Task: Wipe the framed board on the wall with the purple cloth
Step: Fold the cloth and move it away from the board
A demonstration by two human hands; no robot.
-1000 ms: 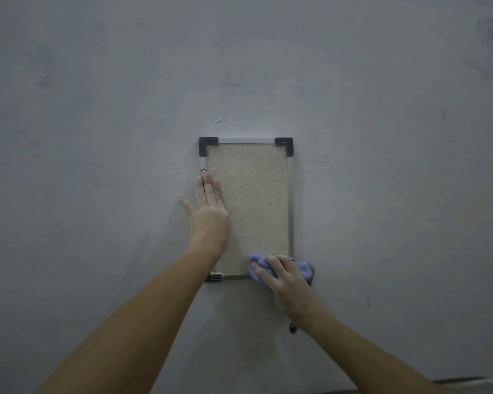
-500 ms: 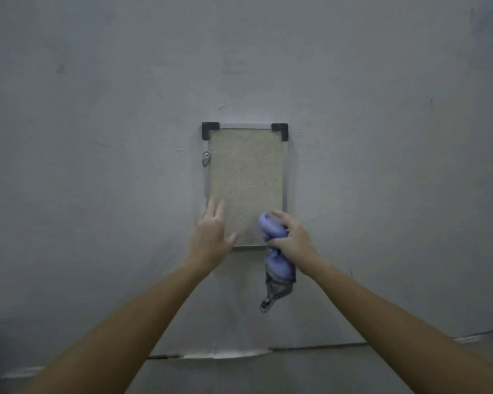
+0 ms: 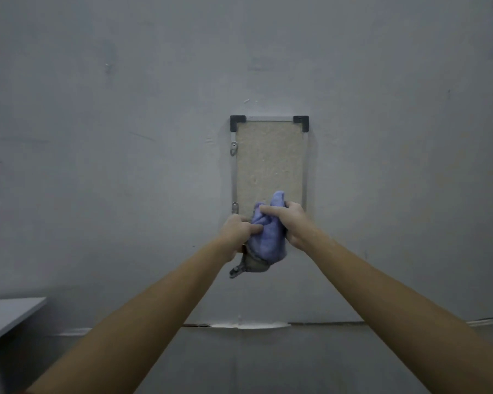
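A tall framed board (image 3: 269, 163) with a beige face, a thin metal frame and black top corners hangs on the grey wall. The purple cloth (image 3: 268, 237) is bunched up in front of the board's lower edge, its dirty grey end dangling below. My left hand (image 3: 238, 230) pinches the cloth from the left and my right hand (image 3: 292, 223) grips it from the right and top. The board's bottom edge is hidden behind the hands and cloth.
The grey wall (image 3: 97, 137) fills most of the view. A grey tabletop corner (image 3: 9, 314) juts in at the lower left. A seam with a pale strip (image 3: 248, 325) runs along the wall's base below the board.
My left hand has left the board and closed on the cloth beside my right hand. The cloth has come off the board's bottom corner and is now bunched between both hands. The view has pulled back.
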